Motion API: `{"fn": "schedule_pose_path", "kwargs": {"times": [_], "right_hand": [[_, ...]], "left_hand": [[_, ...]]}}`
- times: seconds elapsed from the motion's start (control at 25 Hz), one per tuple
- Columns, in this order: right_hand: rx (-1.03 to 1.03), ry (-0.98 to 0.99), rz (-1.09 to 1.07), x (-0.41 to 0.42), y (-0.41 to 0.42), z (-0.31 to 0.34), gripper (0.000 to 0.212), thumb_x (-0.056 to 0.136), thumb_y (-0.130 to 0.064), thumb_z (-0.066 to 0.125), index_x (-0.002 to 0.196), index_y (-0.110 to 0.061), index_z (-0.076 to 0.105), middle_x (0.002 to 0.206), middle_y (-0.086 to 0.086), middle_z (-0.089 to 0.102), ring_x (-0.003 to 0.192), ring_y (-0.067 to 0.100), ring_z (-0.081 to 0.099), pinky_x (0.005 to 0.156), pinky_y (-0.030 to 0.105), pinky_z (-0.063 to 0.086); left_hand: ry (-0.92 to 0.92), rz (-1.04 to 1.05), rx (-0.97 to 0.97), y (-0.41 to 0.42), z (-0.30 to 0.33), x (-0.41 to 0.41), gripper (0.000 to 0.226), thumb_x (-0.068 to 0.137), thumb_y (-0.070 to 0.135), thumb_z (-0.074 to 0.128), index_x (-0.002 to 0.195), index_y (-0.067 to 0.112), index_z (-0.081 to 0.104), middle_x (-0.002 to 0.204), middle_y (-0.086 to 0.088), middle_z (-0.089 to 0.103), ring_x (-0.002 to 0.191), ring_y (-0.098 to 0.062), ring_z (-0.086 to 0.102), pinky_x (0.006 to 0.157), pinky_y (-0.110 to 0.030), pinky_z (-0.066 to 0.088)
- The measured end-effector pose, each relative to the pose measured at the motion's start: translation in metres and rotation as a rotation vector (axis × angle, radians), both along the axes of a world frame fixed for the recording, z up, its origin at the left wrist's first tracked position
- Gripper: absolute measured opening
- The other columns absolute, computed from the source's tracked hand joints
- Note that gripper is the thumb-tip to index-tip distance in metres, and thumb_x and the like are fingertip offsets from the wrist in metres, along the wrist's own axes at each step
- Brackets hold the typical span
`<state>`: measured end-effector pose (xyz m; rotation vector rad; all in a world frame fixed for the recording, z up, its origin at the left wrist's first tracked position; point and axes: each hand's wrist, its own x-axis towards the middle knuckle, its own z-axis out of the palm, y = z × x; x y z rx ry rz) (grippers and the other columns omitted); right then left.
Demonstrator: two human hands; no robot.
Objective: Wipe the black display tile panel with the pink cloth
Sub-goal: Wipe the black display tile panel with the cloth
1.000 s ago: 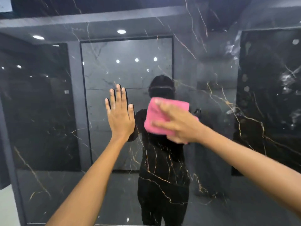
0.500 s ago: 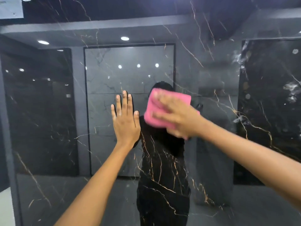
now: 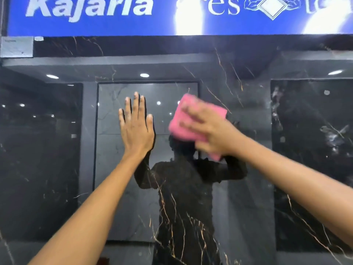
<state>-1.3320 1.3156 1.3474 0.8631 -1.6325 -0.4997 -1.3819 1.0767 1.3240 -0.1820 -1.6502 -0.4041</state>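
- While your left hand (image 3: 136, 129) stays flat on the black display tile panel (image 3: 248, 188) with fingers straight and together, your right hand (image 3: 212, 132) has carried the pink cloth (image 3: 180, 124) higher up the glossy surface than it was a second ago.
- Your view has tilted up with it: a blue Kajaria sign (image 3: 91, 14) now fills the top edge, where earlier only dark reflected ceiling showed.
- Taken together, I judge that you are partway through the wipe, working up toward the panel's upper area; the strip just under the sign looks not yet reached.
- Your right hand's grip is spread fingers pressing the folded cloth against the tile; motion blur hides whether the fingers or thumb curl round an edge, so I cannot tell how firmly it is held.
- The cloth sits just right of your left hand, apart from it, at about the height of its fingers.
- A small grey sample tag (image 3: 16, 46) sits at the panel's top left corner; its print is too small to read.
- Much of what appears on the tile is reflection: ceiling lights, other panels, and your own dark silhouette, so smears or dust are hard to make out.
- Both forearms are cut off by the lower frame edge, and the sign's right-hand wording is washed out by glare.
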Motion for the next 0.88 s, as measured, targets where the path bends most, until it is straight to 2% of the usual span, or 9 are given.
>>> {"fn": "schedule_pose_path", "kwargs": {"times": [0.04, 0.12, 0.24, 0.32, 0.4, 0.6, 0.68, 0.8, 0.88], "right_hand": [[0.180, -0.004, -0.047, 0.000, 0.005, -0.020, 0.063, 0.071, -0.030, 0.052, 0.132, -0.016, 0.055, 0.150, 0.020, 0.032, 0.139, 0.040, 0.029, 0.114, 0.052, 0.024], [0.120, 0.072, -0.024, 0.001, 0.033, -0.017, 0.061, 0.070, -0.029, 0.056, 0.130, -0.016, 0.057, 0.146, 0.016, 0.040, 0.137, 0.035, 0.032, 0.114, 0.047, 0.025], [-0.682, 0.203, 0.043, 0.010, 0.062, 0.065, 0.060, 0.070, -0.031, 0.052, 0.127, -0.015, 0.059, 0.143, 0.015, 0.044, 0.135, 0.038, 0.033, 0.111, 0.046, 0.027], [-1.047, 0.099, 0.010, 0.026, 0.045, 0.127, 0.066, 0.071, -0.037, 0.045, 0.135, -0.019, 0.050, 0.150, 0.010, 0.032, 0.140, 0.031, 0.024, 0.112, 0.042, 0.024], [-0.902, 0.037, -0.008, 0.024, 0.004, 0.141, 0.071, 0.071, -0.038, 0.042, 0.139, -0.019, 0.046, 0.154, 0.011, 0.025, 0.143, 0.029, 0.020, 0.115, 0.039, 0.020], [0.175, -0.041, -0.028, 0.004, -0.009, 0.014, 0.063, 0.072, -0.033, 0.049, 0.133, -0.018, 0.053, 0.146, 0.011, 0.042, 0.138, 0.028, 0.030, 0.117, 0.038, 0.015], [0.062, 0.061, 0.003, 0.004, 0.018, 0.041, 0.062, 0.071, -0.031, 0.051, 0.131, -0.016, 0.054, 0.143, 0.017, 0.045, 0.136, 0.030, 0.033, 0.114, 0.039, 0.020], [-0.600, 0.134, -0.056, 0.015, 0.017, 0.141, 0.072, 0.070, -0.044, 0.035, 0.134, -0.017, 0.051, 0.147, 0.015, 0.039, 0.137, 0.037, 0.030, 0.111, 0.044, 0.027], [-0.651, 0.059, -0.097, 0.020, -0.015, 0.172, 0.082, 0.067, -0.050, 0.024, 0.141, -0.022, 0.042, 0.153, 0.006, 0.031, 0.142, 0.032, 0.022, 0.114, 0.040, 0.020]], "left_hand": [[0.000, -0.004, -0.006, 0.000, -0.001, -0.001, 0.057, 0.099, 0.032, 0.020, 0.153, 0.015, 0.013, 0.161, 0.000, 0.007, 0.148, -0.022, 0.002, 0.119, -0.042, -0.002], [0.006, -0.001, -0.012, 0.000, -0.002, -0.001, 0.057, 0.099, 0.033, 0.018, 0.153, 0.016, 0.011, 0.161, 0.000, 0.006, 0.148, -0.022, 0.001, 0.118, -0.040, -0.004], [0.011, 0.018, -0.003, 0.001, -0.003, -0.003, 0.057, 0.099, 0.033, 0.018, 0.153, 0.016, 0.009, 0.161, 0.001, 0.004, 0.148, -0.022, 0.000, 0.118, -0.040, -0.005], [0.017, 0.022, -0.007, 0.001, -0.005, -0.004, 0.057, 0.099, 0.033, 0.019, 0.153, 0.016, 0.009, 0.160, 0.001, 0.003, 0.148, -0.022, 0.001, 0.118, -0.040, -0.004], [0.024, 0.014, -0.010, 0.000, -0.004, -0.003, 0.057, 0.099, 0.033, 0.020, 0.153, 0.016, 0.009, 0.160, 0.002, 0.002, 0.148, -0.021, 0.001, 0.118, -0.039, -0.003], [0.027, 0.016, -0.010, 0.001, -0.003, -0.002, 0.058, 0.098, 0.033, 0.018, 0.153, 0.016, 0.011, 0.160, 0.003, 0.003, 0.148, -0.019, 0.001, 0.117, -0.036, -0.006], [0.028, 0.025, -0.006, 0.002, -0.003, -0.003, 0.058, 0.098, 0.034, 0.016, 0.153, 0.016, 0.010, 0.160, 0.003, 0.002, 0.148, -0.019, 0.000, 0.118, -0.037, -0.006], [0.032, 0.007, -0.001, 0.000, -0.004, -0.004, 0.058, 0.098, 0.033, 0.018, 0.153, 0.017, 0.009, 0.160, 0.004, 0.001, 0.148, -0.019, -0.001, 0.118, -0.037, -0.005], [0.034, -0.007, -0.006, -0.001, -0.004, -0.003, 0.058, 0.098, 0.032, 0.019, 0.153, 0.017, 0.011, 0.160, 0.004, 0.003, 0.148, -0.018, 0.000, 0.119, -0.037, -0.004]]}}
